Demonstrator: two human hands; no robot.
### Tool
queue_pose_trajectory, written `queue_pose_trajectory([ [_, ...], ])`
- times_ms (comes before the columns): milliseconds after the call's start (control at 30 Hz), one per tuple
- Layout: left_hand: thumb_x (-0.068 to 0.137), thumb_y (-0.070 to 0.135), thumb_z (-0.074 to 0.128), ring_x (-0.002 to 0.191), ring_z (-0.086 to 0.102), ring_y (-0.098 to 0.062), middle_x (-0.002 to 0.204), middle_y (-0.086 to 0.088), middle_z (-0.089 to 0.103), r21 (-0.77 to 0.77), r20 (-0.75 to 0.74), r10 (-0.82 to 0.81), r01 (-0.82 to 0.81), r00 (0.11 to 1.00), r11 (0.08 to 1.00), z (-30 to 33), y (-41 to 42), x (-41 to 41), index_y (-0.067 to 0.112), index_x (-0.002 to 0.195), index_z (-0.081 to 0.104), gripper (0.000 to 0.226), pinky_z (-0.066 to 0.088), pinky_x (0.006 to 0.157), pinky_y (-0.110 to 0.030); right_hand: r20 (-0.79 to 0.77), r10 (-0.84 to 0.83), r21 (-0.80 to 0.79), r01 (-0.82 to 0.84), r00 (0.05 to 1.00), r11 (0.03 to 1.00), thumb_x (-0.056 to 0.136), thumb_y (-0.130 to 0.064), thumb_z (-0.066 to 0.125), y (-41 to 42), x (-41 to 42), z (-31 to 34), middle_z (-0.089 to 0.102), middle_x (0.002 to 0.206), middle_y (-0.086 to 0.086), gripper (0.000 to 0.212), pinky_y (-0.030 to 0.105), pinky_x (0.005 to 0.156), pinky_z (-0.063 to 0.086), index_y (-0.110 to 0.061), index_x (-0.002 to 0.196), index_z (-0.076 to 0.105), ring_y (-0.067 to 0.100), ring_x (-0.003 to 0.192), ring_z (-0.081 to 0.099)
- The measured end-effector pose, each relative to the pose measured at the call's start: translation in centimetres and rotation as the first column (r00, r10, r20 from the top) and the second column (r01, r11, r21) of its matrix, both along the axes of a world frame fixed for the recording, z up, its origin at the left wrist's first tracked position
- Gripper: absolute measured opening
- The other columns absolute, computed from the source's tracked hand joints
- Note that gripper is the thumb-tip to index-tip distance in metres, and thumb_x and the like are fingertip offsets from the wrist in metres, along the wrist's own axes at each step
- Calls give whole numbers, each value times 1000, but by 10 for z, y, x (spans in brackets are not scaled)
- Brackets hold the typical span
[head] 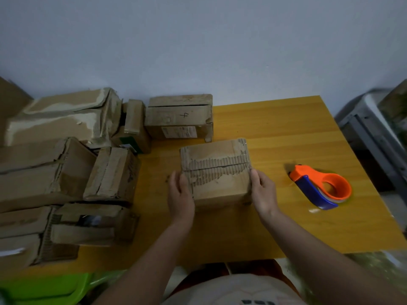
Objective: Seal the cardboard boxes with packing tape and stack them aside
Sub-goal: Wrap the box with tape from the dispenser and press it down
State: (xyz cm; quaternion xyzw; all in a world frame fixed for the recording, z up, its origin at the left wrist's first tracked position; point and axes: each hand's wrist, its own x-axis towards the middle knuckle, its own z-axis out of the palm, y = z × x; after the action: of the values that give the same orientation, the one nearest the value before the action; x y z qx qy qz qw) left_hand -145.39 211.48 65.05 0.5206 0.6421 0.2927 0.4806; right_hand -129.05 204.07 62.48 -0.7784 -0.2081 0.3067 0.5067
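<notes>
A small brown cardboard box with a torn, ribbed top point(217, 172) is held near the middle of the yellow wooden surface point(286, 133). It is gripped on its two sides, the left hand point(179, 195) on one and the right hand point(263, 193) on the other, fingers curled round its edges. The step in hand is judged to be positioning for sealing. The orange and blue tape dispenser point(320, 187), lying towards the right edge, is not yet taken up; one hand must be freed for it. More worn cardboard boxes point(66, 155) are crowded along the left edge.

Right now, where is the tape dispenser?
In the head view, the tape dispenser lies on the yellow table, to the right of the right hand, which holds the small box.
</notes>
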Motion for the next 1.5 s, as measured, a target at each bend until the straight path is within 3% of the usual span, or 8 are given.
queue_pose_trajectory([
  [167,106,37,26,117,54,-19,139,-1,51,-69,78,101,-96,992,993,-8,-9,10,31,148,35,43,51,94,-40,-211,-411,23,425,887,905,98,-32,46,19,-20,5,50,63,0,44,32,57,34,-12,60,52,16,64,46],
  [300,107,32,24,130,42,-17,151,1,36,-61,81,-22,27,996,998,-8,-11,6,34,152,20,46,42,95,-31,-517,-683,-181,715,516,676,94,-33,45,42,-13,8,55,65,2,40,34,62,41,-13,61,55,22,66,52],
  [400,107,24,24,145,22,-20,161,1,16,44,25,-162,161,986,986,-17,-6,2,38,152,7,51,28,112,-35,-638,-639,-156,741,429,653,95,-46,41,43,-8,1,61,69,3,47,30,60,46,-14,65,56,21,66,59],
  [767,79,33,78,143,0,-7,159,10,-8,-58,-194,-616,618,763,784,-18,9,-16,36,147,-28,125,11,114,-33,-562,-628,-71,725,538,685,101,-47,29,44,2,-21,58,64,3,59,30,60,44,-14,58,52,21,65,57],
  [1000,78,34,79,148,3,-18,159,8,-10,-181,-323,-716,702,619,689,-11,21,-22,38,139,-39,133,16,120,-44,-195,-415,-83,407,889,910,105,-30,29,17,23,-36,63,95,18,51,33,79,37,1,91,66,31,96,56],
  [1100,72,22,84,140,9,-4,150,21,2,-133,-204,-714,704,669,698,-3,27,-29,44,148,-20,130,20,117,-36,-35,-377,63,378,926,924,104,-35,27,7,32,-23,67,106,15,53,38,91,43,-3,100,68,28,104,60],
  [1267,72,9,82,122,45,-10,141,10,37,-76,-355,-708,736,611,673,2,39,-43,37,147,27,97,37,87,1,142,189,-66,-181,972,981,104,-33,30,11,38,0,65,108,8,42,34,78,45,-13,111,65,24,103,57],
  [1500,80,8,76,127,49,-15,147,-2,44,-24,-424,-625,682,656,731,19,36,-18,28,152,25,90,42,103,-24,113,319,-194,-294,941,936,104,-33,30,15,47,16,56,133,13,45,42,99,42,-7,133,53,31,125,48],
])
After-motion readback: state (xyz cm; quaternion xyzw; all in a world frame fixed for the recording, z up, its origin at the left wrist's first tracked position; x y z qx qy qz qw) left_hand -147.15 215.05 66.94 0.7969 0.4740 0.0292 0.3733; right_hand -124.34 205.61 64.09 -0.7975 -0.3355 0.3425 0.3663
